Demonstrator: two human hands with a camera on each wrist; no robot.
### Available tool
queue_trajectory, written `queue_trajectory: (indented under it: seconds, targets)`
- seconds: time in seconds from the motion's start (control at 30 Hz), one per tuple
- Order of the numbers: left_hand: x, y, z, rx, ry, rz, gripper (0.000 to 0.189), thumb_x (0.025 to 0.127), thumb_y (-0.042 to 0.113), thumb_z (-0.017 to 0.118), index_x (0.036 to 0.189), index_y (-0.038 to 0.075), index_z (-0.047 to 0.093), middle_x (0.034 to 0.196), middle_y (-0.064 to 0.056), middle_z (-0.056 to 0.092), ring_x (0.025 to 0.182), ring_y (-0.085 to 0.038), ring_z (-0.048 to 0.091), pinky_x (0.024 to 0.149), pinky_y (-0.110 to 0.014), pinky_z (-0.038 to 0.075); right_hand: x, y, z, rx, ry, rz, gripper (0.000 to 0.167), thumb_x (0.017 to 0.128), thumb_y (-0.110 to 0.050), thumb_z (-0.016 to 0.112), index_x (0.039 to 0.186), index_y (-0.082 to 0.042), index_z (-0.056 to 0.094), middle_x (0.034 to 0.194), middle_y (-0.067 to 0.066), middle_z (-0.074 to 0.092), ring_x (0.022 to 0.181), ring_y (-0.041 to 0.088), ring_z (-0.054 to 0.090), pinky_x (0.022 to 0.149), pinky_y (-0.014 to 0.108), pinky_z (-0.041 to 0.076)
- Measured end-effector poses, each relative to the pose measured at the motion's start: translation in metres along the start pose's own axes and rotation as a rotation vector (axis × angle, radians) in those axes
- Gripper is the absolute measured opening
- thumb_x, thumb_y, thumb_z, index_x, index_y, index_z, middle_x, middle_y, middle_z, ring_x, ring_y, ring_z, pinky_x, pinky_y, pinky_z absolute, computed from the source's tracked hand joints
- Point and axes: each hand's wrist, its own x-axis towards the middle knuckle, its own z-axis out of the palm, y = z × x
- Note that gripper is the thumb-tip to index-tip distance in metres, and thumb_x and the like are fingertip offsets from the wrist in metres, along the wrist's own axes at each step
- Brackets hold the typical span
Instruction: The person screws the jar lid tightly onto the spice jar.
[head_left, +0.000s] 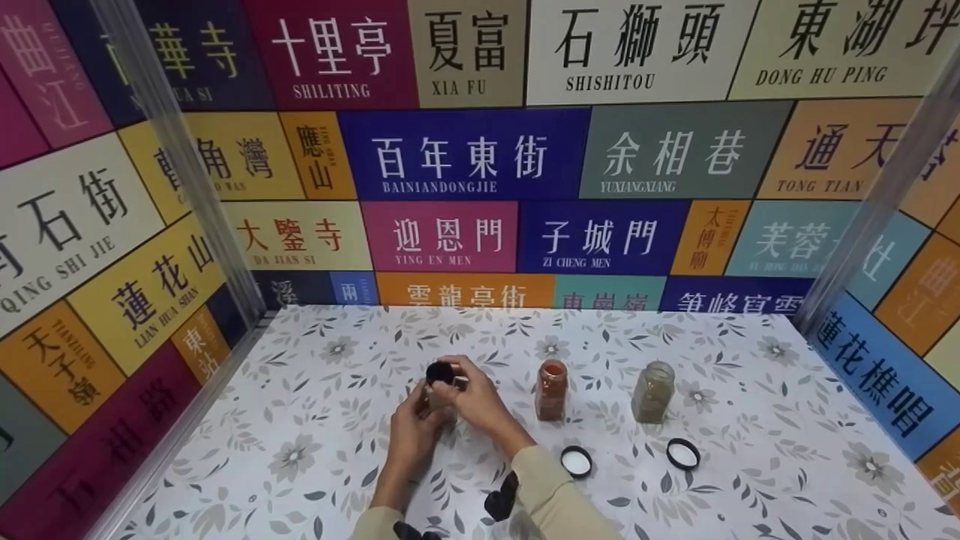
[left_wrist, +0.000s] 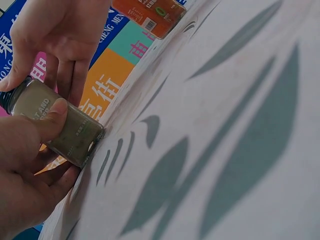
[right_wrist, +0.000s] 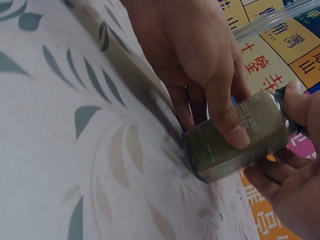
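A glass spice jar [left_wrist: 62,125] of grey-green powder, its label partly reading "SALT AND", stands at the left of the patterned tabletop. My left hand [head_left: 412,436] grips the jar's body, thumb across the label. At its top, the fingers and thumb of my right hand [head_left: 478,399] pinch the black cap [head_left: 439,373], which sits on the jar's mouth. In the right wrist view the jar's base is right at the tabletop, and the left thumb covers part of the label. From the head, the hands hide most of the jar.
To the right stand two uncapped jars, one with orange-red powder [head_left: 551,397] and one with grey-green powder [head_left: 652,396]. Nearer the person, two black caps [head_left: 577,462] with white insides lie face up. Sign-covered panels [head_left: 465,154] close off the back and sides.
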Motion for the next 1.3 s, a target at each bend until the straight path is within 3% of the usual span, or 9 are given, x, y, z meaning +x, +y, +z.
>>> queue_trajectory:
  seconds: [0.23, 0.43, 0.67, 0.8, 0.97, 1.3]
  targets:
    - [-0.0005, 0.0005, 0.001, -0.027, 0.003, -0.007, 0.07, 0.087, 0.013, 0.076, 0.147, -0.003, 0.045, 0.141, -0.028, 0.055, 0.122, -0.039, 0.063, 0.104, -0.046, 0.053, -0.001, -0.0058, 0.0014, -0.023, 0.038, 0.057, 0.033, 0.092, -0.017, 0.071, 0.124, -0.016, 0.061, 0.124, 0.018, 0.065, 0.113, 0.031, 0.065, 0.094, 0.041, 0.055]
    - [-0.0005, 0.0012, 0.0021, -0.03, 0.007, -0.013, 0.069, 0.087, 0.01, 0.075, 0.147, -0.003, 0.045, 0.142, -0.027, 0.055, 0.121, -0.037, 0.065, 0.101, -0.043, 0.055, 0.0, -0.0051, 0.0036, -0.032, 0.067, 0.043, 0.032, 0.09, -0.015, 0.073, 0.12, -0.015, 0.061, 0.12, 0.019, 0.066, 0.11, 0.033, 0.067, 0.092, 0.041, 0.055]
    - [-0.0005, 0.0015, 0.0027, -0.02, 0.015, 0.036, 0.068, 0.085, 0.003, 0.074, 0.146, -0.007, 0.045, 0.136, -0.03, 0.059, 0.121, -0.041, 0.064, 0.099, -0.045, 0.056, -0.0015, -0.0072, 0.0054, -0.113, 0.113, 0.036, 0.036, 0.086, -0.017, 0.077, 0.118, -0.014, 0.06, 0.116, 0.019, 0.069, 0.109, 0.032, 0.067, 0.091, 0.045, 0.056]
    - [-0.0004, 0.0019, 0.0026, -0.009, 0.009, 0.018, 0.068, 0.086, 0.002, 0.073, 0.147, -0.005, 0.043, 0.141, -0.029, 0.055, 0.124, -0.042, 0.061, 0.102, -0.045, 0.054, -0.0022, -0.0078, 0.0062, -0.109, 0.119, 0.039, 0.036, 0.086, -0.018, 0.077, 0.118, -0.015, 0.061, 0.117, 0.019, 0.069, 0.112, 0.033, 0.066, 0.093, 0.047, 0.055]
    - [-0.0001, 0.002, 0.0021, -0.011, 0.002, -0.01, 0.069, 0.087, 0.004, 0.072, 0.148, -0.003, 0.042, 0.145, -0.028, 0.052, 0.127, -0.041, 0.059, 0.104, -0.045, 0.053, -0.0027, -0.0058, 0.007, -0.087, 0.122, 0.031, 0.036, 0.087, -0.02, 0.076, 0.119, -0.016, 0.06, 0.119, 0.019, 0.068, 0.112, 0.034, 0.067, 0.096, 0.049, 0.054]
    - [0.0011, 0.0012, 0.0012, -0.019, 0.018, 0.011, 0.065, 0.085, 0.004, 0.075, 0.144, -0.007, 0.047, 0.137, -0.032, 0.058, 0.121, -0.043, 0.063, 0.102, -0.047, 0.054, -0.008, -0.0111, 0.0097, -0.025, 0.102, 0.004, 0.041, 0.093, -0.014, 0.07, 0.132, -0.008, 0.056, 0.131, 0.023, 0.061, 0.124, 0.039, 0.058, 0.106, 0.056, 0.049]
